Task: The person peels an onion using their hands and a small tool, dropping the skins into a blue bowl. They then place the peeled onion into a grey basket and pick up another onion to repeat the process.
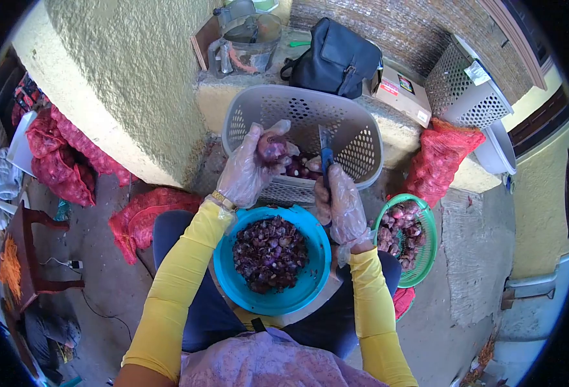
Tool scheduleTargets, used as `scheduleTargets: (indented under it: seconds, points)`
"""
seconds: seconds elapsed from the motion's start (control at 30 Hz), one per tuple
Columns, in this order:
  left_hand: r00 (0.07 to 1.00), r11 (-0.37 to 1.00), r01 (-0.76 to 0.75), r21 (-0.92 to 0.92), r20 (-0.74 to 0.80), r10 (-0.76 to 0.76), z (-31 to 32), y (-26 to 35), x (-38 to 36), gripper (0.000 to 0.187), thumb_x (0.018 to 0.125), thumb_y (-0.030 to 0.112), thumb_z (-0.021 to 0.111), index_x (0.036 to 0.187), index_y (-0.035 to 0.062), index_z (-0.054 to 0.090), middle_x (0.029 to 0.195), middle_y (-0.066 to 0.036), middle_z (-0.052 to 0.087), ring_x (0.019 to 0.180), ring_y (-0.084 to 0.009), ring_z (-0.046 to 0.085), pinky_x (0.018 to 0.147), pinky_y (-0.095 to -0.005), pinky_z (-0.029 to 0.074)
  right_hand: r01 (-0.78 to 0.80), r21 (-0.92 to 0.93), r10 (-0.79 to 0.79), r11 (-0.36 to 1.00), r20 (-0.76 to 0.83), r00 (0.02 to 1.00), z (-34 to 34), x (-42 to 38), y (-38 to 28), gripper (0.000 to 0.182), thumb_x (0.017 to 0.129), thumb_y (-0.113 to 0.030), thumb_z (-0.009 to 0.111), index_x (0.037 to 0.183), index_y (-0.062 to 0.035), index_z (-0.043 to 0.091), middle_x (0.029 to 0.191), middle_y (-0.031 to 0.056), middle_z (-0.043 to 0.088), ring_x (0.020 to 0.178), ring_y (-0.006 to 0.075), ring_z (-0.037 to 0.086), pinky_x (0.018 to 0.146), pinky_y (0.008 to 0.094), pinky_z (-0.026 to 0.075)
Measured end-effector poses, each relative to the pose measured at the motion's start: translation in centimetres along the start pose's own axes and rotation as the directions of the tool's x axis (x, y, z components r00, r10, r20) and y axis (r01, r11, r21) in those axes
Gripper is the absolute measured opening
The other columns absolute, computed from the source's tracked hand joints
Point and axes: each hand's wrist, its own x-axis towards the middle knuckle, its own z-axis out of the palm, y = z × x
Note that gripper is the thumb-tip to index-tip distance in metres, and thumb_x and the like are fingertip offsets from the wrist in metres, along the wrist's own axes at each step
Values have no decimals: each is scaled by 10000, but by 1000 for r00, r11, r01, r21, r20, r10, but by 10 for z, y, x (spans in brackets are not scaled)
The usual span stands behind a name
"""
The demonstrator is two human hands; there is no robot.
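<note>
The gloved left hand (249, 169) clamps its fingers on a shallot (272, 149); at 3 o'clock, the right hand (340, 200) grips a blue-handled knife (326, 155) above the blue bowl (310, 284) of peels.

2 gloved hands: left (249, 169), right (340, 201). 1 onion (273, 148) in left, 1 knife (326, 157) in right, 1 bowl (229, 271) below, 2 baskets ahead (362, 138) and right (431, 242).

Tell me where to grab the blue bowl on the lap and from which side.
Grip the blue bowl by its bare rim at the near-left edge, coming from the left. The rim is wide and exposed there; peelings fill the middle, and the right hand with the knife hovers over the far-right edge.
</note>
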Motion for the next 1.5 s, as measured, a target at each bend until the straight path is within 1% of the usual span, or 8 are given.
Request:
scheduleTargets:
  seconds: [0.3, 1.0, 1.13, 1.2, 1.23, 1.33, 1.37, 1.5]
  points:
    - [999, 998, 10, -65, 51, -6, 5, -3, 4, 574, 1132, 543, 408, 1261, 42, 657, 1067, -130, 730, 879, -184, 652, 795, -302, 551, 120, -124, -119, 985, 16, 993, 18, -2, 4, 337, 1162, -306, 439, 1373, -81, 572, 839, -45, 494, 571, 44, 427, 519, 216, 364]
    - [998, 997, 65, -46, 1, -65, 6, 9, -11, 604, 1127, 545, 426, 1247, -12, 625, 1025, -138, 691, 893, -198, 658, 798, -323, 568, 165, -51, -165, 985, 14, 986, 13, -2, -2, 300, 1146, -143, 439, 1425, -57, 506, 994, -3, 554, 714, 84, 485, 640, 239, 448]
    - [999, 999, 45, -18, 0, -45, 6, 11, -12, 617, 1116, 566, 442, 1236, -10, 627, 1038, -130, 690, 882, -184, 654, 784, -323, 566, 441, -312, -421, 842, 131, 897, 6, 19, -7, 241, 1124, -139, 492, 1332, -49, 574, 970, 41, 611, 771, 173, 588, 737, 348, 527]
    - [1000, 999, 21, 48, -14, -21, 10, 12, -14, 629, 1105, 588, 450, 1222, -2, 635, 1052, -123, 686, 904, -184, 667, 829, -335, 583, 375, -757, -335, 535, 218, 917, 7, 16, -25, 218, 1074, -158, 591, 1247, -27, 614, 894, 132, 675, 743, 268, 643, 730, 394, 532]
    - [1000, 999, 24, 44, -15, -24, 13, 12, -14, 629, 1105, 588, 450, 1222, -2, 635, 1052, -123, 686, 904, -184, 667, 829, -335, 583, 483, -769, -504, 418, 246, 828, 14, 20, -22, 302, 986, -280, 738, 1098, -7, 675, 796, 195, 675, 705, 350, 663, 694, 433, 526]
    - [1000, 993, 1, 120, 3, -1, 19, 8, -11, 642, 1095, 608, 452, 1225, 10, 643, 1140, -131, 702, 1002, -207, 695, 924, -359, 591, 267, -900, -274, 346, 175, 946, 27, 23, -36, 425, 906, -419, 819, 986, -15, 713, 749, 191, 677, 690, 382, 683, 666, 456, 525]
    - [1000, 995, 2, 101, -18, -1, 18, 2, -6, 643, 1095, 612, 445, 1230, 16, 645, 1196, -134, 702, 1054, -217, 698, 962, -368, 585, 285, -898, -350, 336, 162, 922, 31, 22, -36, 424, 856, -404, 876, 886, -12, 718, 662, 136, 639, 603, 305, 635, 623, 432, 498]
    - [999, 998, 53, 37, -6, -53, 27, -3, -6, 608, 1113, 575, 440, 1215, 11, 644, 1299, -127, 677, 1138, -196, 661, 1011, -383, 559, 371, -902, -498, 218, 224, 838, 25, 24, -27, 451, 847, -440, 874, 863, -14, 726, 690, 177, 677, 650, 362, 683, 636, 461, 506]
